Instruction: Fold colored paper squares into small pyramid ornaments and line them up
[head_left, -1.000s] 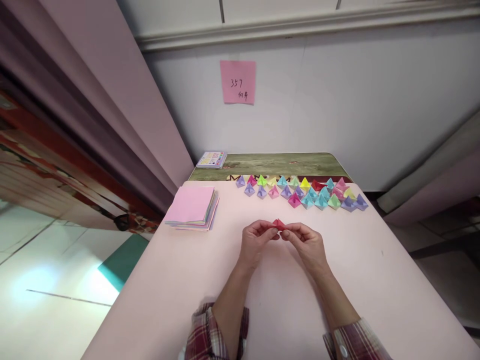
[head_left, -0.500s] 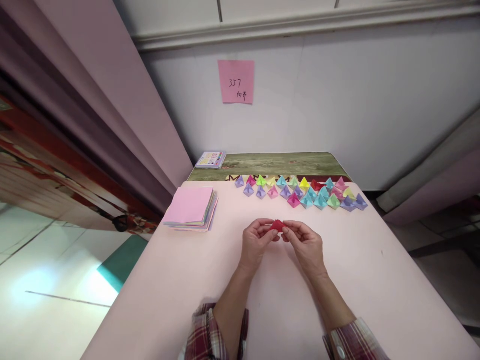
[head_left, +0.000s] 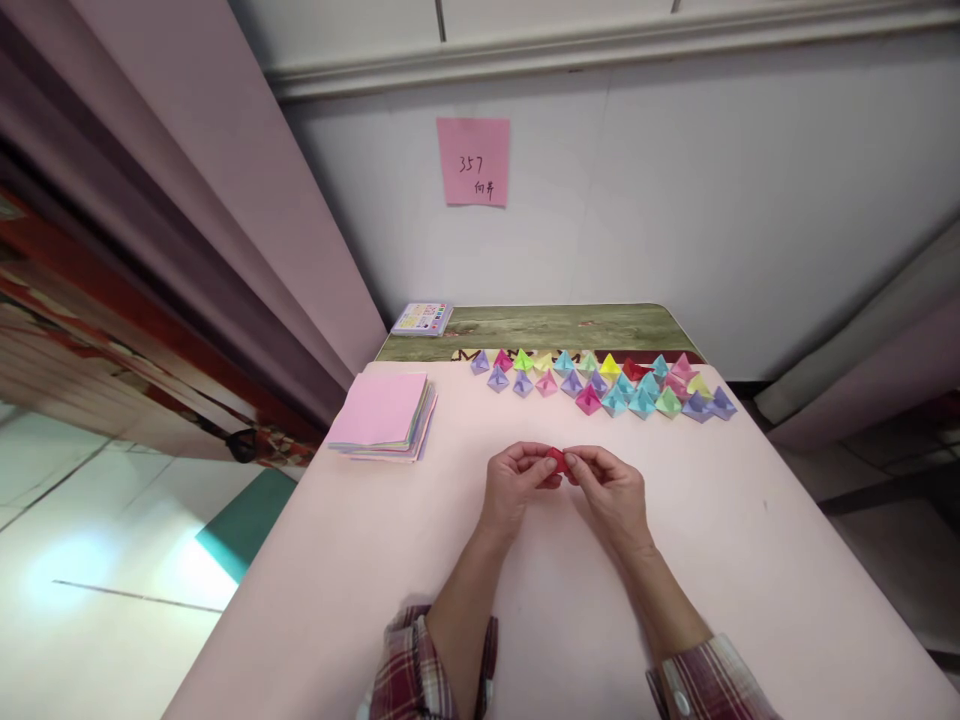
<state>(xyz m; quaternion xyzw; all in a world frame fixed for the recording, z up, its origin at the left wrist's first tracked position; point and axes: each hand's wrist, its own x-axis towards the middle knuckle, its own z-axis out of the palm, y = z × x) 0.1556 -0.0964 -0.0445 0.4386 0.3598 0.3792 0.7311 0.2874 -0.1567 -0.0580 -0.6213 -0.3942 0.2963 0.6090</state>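
Note:
A small red folded paper (head_left: pixel 556 459) is pinched between my two hands over the middle of the table. My left hand (head_left: pixel 516 487) grips its left side between thumb and fingers. On the opposite side, my right hand (head_left: pixel 611 492) holds it the same way. Most of the paper is covered by the fingertips, so its exact shape is hard to make out. Beyond my hands stand several folded paper boats (head_left: pixel 615 400) in rows, in purple, pink, blue, green, yellow and red.
A stack of square coloured paper (head_left: pixel 381 410), pink on top, lies at the table's left. Behind it is a printed packet (head_left: pixel 423 319) on the green wood-patterned strip (head_left: pixel 555 328). A pink note (head_left: pixel 474 162) with handwriting hangs on the wall. Curtains flank the pale table (head_left: pixel 720 560).
The red paper shows less between my fingers; its pointed upper edge has tipped down and turned. Both hands stay almost in place, with small finger shifts.

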